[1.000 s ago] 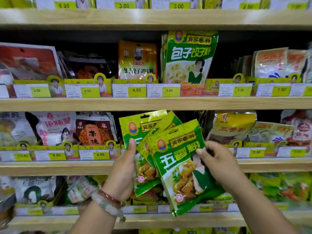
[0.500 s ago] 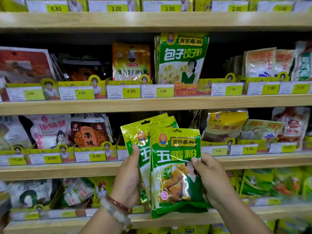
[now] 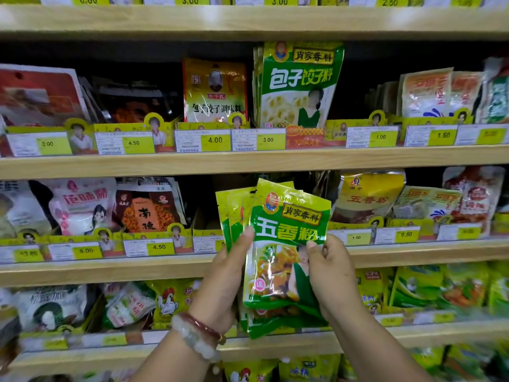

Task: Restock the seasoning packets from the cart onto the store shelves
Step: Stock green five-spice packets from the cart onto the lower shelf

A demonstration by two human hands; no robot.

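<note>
Left fingers: the thumb (image 3: 246, 236) lies flat on the front of the green packets; the other fingers go round behind, out of sight.
Left hand: the left hand (image 3: 224, 282) holds the stack by its left edge.
Right fingers: the thumb (image 3: 314, 248) presses on the front packet, just under the big white letters; the other fingers curl behind.
Right hand: the right hand (image 3: 332, 274) grips the stack by its right edge.
Green packets: a small stack of green seasoning packets (image 3: 286, 257) is held up between both hands. The front one stands almost upright, tipped a little to the right, and has a picture of food on it. More packets peek out behind it on the left.
Where the packets are: in the air in front of the middle shelf (image 3: 137, 267), before a dark gap between the orange and black packet (image 3: 148, 208) and the yellow packet (image 3: 366, 197).
Wrist: a red bracelet (image 3: 203, 325) and a pale bead bracelet (image 3: 195, 340) sit on the left wrist.
Shelf above: a bigger green packet (image 3: 298, 84) stands upright next to a yellow and red packet (image 3: 214, 89).
Price tags: yellow price tags (image 3: 214, 140) run along the front edge of each shelf.
Shelf below: more green and yellow packets (image 3: 440, 288) lie there, blurry on the right side.
</note>
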